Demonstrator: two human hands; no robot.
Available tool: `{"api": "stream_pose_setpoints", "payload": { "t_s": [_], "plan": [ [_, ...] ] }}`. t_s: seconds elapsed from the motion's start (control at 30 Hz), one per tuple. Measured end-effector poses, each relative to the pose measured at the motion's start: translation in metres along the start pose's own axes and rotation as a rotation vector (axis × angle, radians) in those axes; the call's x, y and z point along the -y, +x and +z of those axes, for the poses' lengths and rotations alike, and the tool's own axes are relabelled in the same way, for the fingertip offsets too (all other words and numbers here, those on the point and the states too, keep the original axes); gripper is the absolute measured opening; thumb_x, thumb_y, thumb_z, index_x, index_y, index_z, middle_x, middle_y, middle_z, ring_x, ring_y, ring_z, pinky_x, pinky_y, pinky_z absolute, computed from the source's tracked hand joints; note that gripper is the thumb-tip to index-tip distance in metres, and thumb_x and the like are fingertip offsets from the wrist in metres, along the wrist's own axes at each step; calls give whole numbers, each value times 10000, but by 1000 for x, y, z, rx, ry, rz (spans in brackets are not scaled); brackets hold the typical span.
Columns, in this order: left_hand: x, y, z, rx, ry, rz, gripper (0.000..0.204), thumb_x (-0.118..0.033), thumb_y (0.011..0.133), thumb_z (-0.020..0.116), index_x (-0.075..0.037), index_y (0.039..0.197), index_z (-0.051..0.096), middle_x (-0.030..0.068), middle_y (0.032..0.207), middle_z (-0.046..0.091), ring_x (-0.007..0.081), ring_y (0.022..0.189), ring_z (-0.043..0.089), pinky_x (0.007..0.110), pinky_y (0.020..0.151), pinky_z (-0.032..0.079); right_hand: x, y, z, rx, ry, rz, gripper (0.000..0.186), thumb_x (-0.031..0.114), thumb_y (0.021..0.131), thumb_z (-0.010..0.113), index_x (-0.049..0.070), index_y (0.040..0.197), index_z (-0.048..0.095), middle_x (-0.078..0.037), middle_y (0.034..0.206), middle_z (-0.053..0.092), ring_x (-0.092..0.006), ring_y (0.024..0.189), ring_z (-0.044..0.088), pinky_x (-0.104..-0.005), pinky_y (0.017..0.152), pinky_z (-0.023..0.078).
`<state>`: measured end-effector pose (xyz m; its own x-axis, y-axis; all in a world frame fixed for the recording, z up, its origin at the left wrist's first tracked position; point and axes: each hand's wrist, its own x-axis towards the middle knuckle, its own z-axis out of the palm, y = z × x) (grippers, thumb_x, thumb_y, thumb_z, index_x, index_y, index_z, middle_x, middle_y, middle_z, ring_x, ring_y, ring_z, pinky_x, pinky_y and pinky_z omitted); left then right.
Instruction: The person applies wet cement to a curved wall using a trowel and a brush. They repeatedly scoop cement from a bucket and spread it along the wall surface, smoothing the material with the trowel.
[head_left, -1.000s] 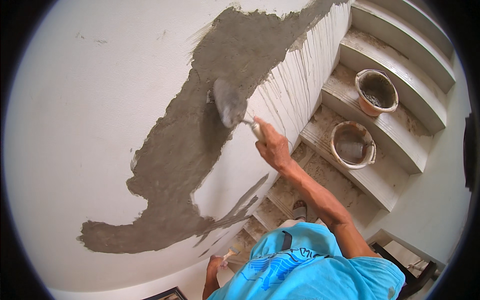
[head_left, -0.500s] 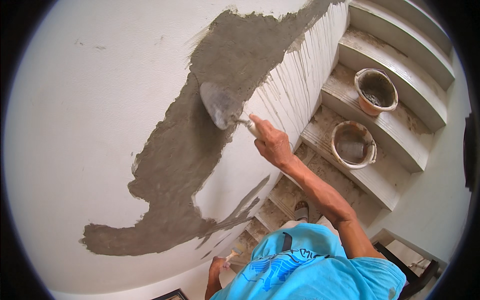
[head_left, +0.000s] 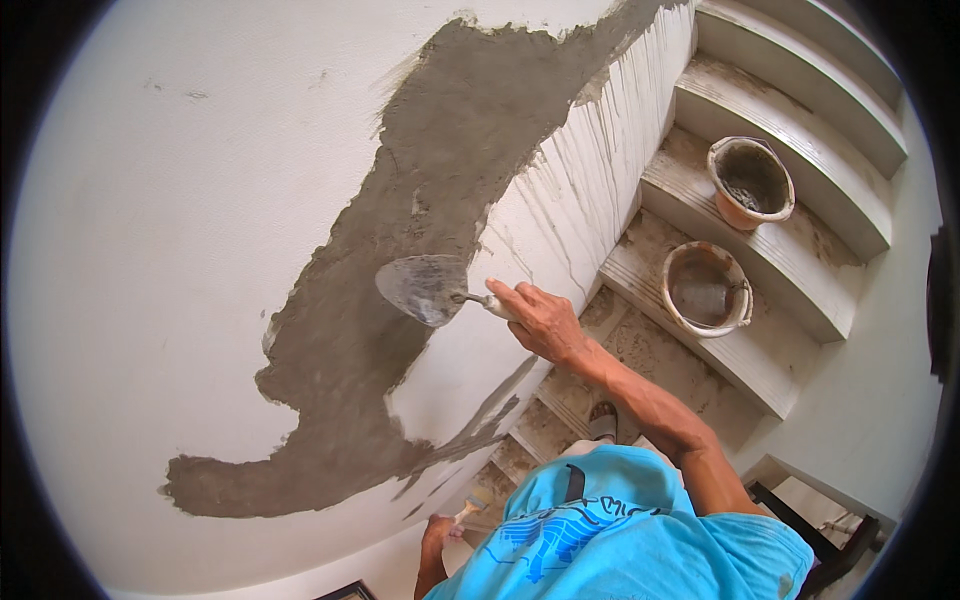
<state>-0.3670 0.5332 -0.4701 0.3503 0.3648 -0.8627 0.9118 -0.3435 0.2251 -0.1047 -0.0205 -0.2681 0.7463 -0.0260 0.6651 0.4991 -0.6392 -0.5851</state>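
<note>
My right hand [head_left: 545, 322] is closed round the pale handle of a pointed trowel [head_left: 422, 288]. The trowel's grey blade lies against or just over a long patch of wet grey mortar [head_left: 335, 365], near its right edge. This patch runs diagonally over a white wall [head_left: 170, 270], from upper right to lower left. Low beside my body, my left hand [head_left: 438, 530] grips a paintbrush [head_left: 469, 511] with a light handle, apart from the wall. The paintbrush's bristles are small and hard to make out.
Stairs [head_left: 800, 110] curve up on the right, dirty with splashes. An orange bucket [head_left: 736, 213] holding grey mortar stands on one step; a second bucket [head_left: 668, 302] with murky liquid sits on the step below. A dark frame [head_left: 350, 592] shows at the bottom edge. Grey drips streak the wall.
My right hand has drawn the trowel downward and slightly left over the mortar, and the blade has turned. The left hand with the paintbrush has hardly moved.
</note>
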Motion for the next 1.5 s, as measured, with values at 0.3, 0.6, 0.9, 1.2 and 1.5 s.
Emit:
{"api": "stream_pose_setpoints", "payload": {
  "t_s": [0.3, 0.6, 0.9, 1.2, 1.5],
  "plan": [
    [-10, -10, -3, -12, 31, -12, 299, -89, 925, 521, 148, 1102, 561, 215, 824, 665, 267, 577, 619, 443, 506, 579, -84, 13, -18, -374, 15, 556, 317, 33, 773, 614, 32, 1073, 510, -215, 744, 603, -389, 654, 637, -474, 609, 493],
    [-17, -26, -7, -28, 47, -31, 292, -89, 923, 515, 140, 1099, 565, 206, 822, 655, 265, 583, 614, 450, 513, 584, -87, 66, -13, -391, -2, 558, 248, 24, 802, 592, 33, 1022, 479, -201, 801, 603, -372, 686, 633, -475, 624, 497],
    [-29, -38, -6, -35, 60, -36, 287, -88, 921, 509, 132, 1096, 568, 197, 820, 644, 264, 589, 609, 457, 520, 588, -64, 25, 16, -238, -120, 329, 273, -4, 790, 633, 60, 1000, 471, -153, 837, 577, -382, 735, 633, -497, 603, 507],
    [-51, -49, -2, -41, 77, -17, 282, -88, 919, 503, 124, 1092, 571, 188, 819, 633, 262, 595, 604, 463, 527, 592, -74, 59, -9, -342, -16, 454, 287, -13, 790, 630, 44, 1013, 459, -189, 858, 601, -403, 734, 647, -479, 607, 513],
    [-68, -79, 8, -55, 84, -6, 277, -87, 917, 496, 116, 1089, 574, 179, 817, 623, 261, 601, 598, 470, 534, 597, -50, -5, 18, -183, -86, 322, 254, -15, 800, 620, 51, 993, 467, -168, 838, 580, -386, 701, 626, -486, 588, 499]
  ]
}}
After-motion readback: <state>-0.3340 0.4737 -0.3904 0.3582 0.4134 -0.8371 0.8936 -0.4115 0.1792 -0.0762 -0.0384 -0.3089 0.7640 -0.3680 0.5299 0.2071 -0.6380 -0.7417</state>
